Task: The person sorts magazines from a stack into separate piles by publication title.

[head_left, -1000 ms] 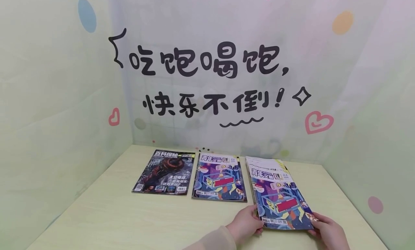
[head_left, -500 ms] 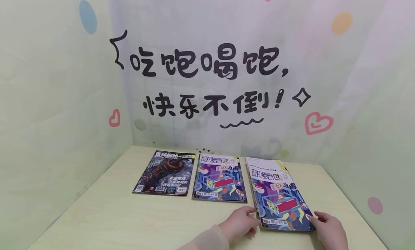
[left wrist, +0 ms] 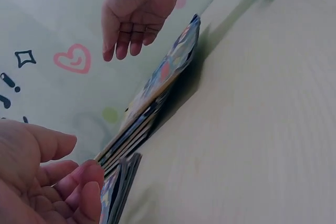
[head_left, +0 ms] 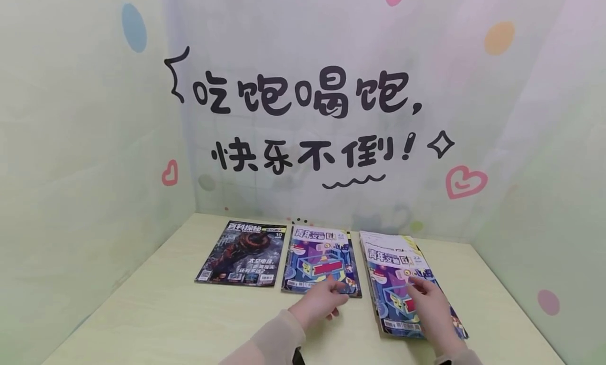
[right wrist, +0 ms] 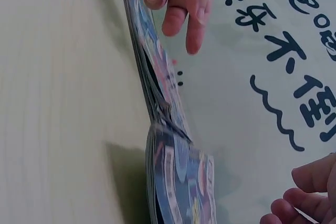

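Observation:
Three piles of magazines lie in a row on the table. At left is a dark-covered magazine (head_left: 241, 254); the middle magazine (head_left: 314, 246) has a purple cover. The right-hand stack of magazines (head_left: 393, 291) is topped by the same purple cover, with pale cover tops showing behind it. My left hand (head_left: 319, 304), fingers loosely bent and holding nothing, overlaps the front edge of the middle magazine in the head view. Over the right-hand stack hovers my right hand (head_left: 434, 312), also holding nothing; the left wrist view shows this right hand (left wrist: 139, 14) raised above the stack's edge (left wrist: 142, 124).
The pale wooden table (head_left: 189, 328) is enclosed by fabric walls. Black Chinese lettering (head_left: 322, 154) and coloured dots mark the back wall (head_left: 284, 28). Side walls stand close at left (head_left: 85, 170) and right (head_left: 554, 212).
Both hands have let go of the right-hand stack's near corners. My left hand has moved left towards the middle magazine; my right hand has risen over the stack. The stack stays in place.

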Motion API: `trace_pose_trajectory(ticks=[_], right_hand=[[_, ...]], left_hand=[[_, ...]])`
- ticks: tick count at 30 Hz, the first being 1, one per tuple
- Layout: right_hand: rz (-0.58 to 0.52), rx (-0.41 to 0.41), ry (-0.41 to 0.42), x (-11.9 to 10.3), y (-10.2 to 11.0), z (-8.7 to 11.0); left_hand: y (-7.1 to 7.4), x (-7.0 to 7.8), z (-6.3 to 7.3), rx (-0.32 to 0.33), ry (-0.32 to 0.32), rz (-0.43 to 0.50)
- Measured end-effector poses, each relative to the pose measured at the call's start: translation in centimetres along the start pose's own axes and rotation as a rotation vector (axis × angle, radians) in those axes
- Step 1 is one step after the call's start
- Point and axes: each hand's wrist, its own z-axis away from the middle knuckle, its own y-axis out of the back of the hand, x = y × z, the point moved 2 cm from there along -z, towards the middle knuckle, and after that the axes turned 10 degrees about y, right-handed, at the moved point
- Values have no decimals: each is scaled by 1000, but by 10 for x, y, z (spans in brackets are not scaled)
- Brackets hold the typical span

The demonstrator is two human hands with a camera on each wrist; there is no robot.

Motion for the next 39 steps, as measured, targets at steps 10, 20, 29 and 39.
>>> trace_pose_trajectory(ticks=[10, 20, 29, 39], right_hand=[[-109, -38, 48, -20, -52, -8], [-91, -60, 82, -17, -95, -13], [29, -37, 203, -13, -120, -9], [102, -13, 230, -3, -140, -6]], left_hand=[[58, -15, 0, 138, 32, -10], [84, -37, -4, 361, 56, -2], [88, -53, -6, 501, 25, -61], [81, -63, -7, 597, 43, -218]])
